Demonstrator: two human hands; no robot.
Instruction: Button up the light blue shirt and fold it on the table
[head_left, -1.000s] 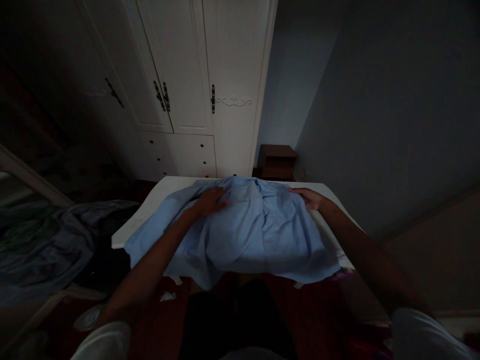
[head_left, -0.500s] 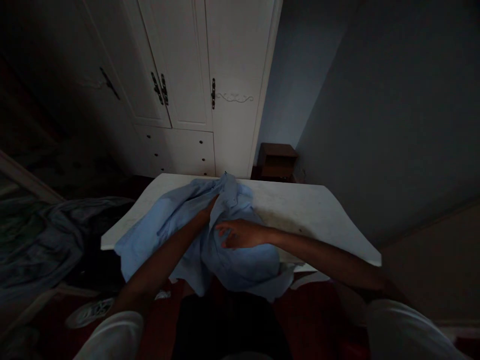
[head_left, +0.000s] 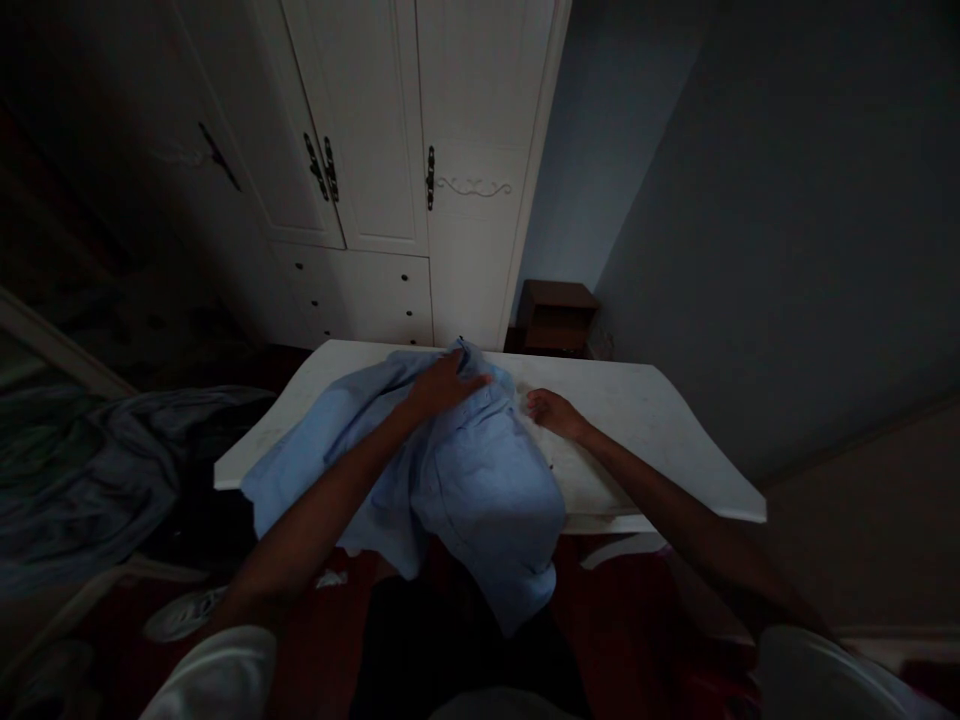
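A light blue buttoned shirt [head_left: 487, 480] lies rumpled over the white table [head_left: 622, 400], its lower part hanging off the near edge. My left hand [head_left: 441, 387] rests on the shirt near its far end, with the thumb and fingers spread apart. Buttons show on the cloth just right of that hand. Just beyond the shirt's right side, low over the tabletop, is my right hand [head_left: 555, 412]. Its fingers are loosely bent and slightly apart, and I see nothing held in them. The dim light blurs the fingertips.
A white wardrobe [head_left: 480, 230] with dark handles stands behind the table. A small brown cabinet [head_left: 559, 300] is by the wall. Dark clothes [head_left: 127, 470] are heaped at the left. A shoe [head_left: 180, 615] lies on the red floor at lower left.
My left hand has come out from under the shirt's fold onto its top. My right hand has moved off the shirt, away and right. The shirt's right part now lies flatter.
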